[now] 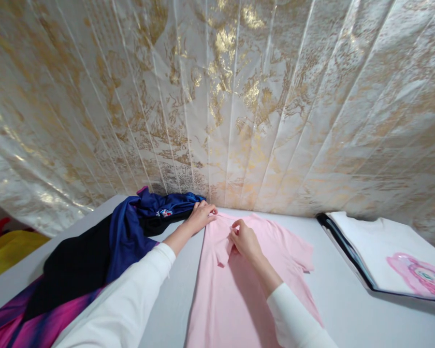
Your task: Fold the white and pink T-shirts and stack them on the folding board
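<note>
Head view: from the right hand [246, 240], pinching a folded flap [222, 254], the pink shirt [241, 295] runs lengthwise nearward, the left hand [199, 217] apparently pinching its far corner [221, 217].

Indoor clothes-handling spot — home or small shop, can't tell which. Evidence: white surface [351, 314] in front of a creased, gold-patterned curtain [235, 106]; pink T-shirt [219, 304] laid out, folded garments [369, 251] stacked at right, loose dark clothing [81, 256] at left — plus yellow fabric [12, 251] beyond the surface's left edge.
</note>
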`<state>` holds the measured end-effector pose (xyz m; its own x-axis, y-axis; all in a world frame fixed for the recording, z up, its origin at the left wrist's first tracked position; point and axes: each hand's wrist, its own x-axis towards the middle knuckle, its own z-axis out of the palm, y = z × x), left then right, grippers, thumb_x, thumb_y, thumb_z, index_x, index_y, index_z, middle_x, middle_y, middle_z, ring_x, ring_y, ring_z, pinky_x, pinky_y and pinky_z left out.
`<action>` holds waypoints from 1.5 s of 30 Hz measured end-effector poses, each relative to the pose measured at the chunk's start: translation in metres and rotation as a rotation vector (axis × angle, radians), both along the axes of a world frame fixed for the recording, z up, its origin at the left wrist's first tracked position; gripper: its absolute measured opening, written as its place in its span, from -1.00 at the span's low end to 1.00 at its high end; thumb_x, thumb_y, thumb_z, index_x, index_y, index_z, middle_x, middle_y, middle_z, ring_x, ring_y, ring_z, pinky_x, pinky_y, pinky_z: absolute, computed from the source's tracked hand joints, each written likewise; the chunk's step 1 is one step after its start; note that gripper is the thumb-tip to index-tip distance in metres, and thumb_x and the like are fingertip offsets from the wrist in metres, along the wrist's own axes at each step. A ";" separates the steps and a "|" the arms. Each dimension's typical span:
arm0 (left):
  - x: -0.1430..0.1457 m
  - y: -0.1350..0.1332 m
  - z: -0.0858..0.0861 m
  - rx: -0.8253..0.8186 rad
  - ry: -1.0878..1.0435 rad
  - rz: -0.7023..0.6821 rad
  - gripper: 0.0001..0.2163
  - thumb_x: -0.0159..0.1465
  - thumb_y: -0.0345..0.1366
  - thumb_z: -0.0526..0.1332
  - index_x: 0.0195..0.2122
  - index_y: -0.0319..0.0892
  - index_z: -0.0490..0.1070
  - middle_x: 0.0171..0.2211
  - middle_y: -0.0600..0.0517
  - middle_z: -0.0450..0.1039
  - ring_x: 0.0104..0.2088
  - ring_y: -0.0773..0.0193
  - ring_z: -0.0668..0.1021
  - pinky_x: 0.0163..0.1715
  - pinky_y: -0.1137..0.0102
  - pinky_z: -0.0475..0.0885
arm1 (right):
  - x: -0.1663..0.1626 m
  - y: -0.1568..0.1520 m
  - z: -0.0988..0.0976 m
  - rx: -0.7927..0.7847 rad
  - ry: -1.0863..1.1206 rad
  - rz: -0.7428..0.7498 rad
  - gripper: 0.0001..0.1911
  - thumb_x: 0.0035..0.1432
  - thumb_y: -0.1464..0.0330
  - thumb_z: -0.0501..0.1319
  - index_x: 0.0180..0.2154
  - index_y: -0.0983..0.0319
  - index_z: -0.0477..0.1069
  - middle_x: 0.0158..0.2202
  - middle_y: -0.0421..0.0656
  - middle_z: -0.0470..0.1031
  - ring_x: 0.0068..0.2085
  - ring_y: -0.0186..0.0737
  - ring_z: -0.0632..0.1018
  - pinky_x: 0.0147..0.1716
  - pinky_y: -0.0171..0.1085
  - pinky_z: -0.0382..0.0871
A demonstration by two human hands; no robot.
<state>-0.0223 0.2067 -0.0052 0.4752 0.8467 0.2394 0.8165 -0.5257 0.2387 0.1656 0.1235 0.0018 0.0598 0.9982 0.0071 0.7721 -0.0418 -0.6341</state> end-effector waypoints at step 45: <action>-0.037 -0.334 0.003 -0.215 0.142 -0.192 -0.34 0.38 -0.16 0.08 0.40 -0.03 -0.28 0.39 0.00 -0.19 0.37 0.18 0.00 0.30 0.19 -0.03 | -0.004 -0.253 0.011 0.168 0.118 0.796 -0.63 -0.03 0.62 0.08 -0.18 0.20 0.39 0.00 -0.05 0.44 -0.04 -0.15 0.47 -0.06 -0.21 0.36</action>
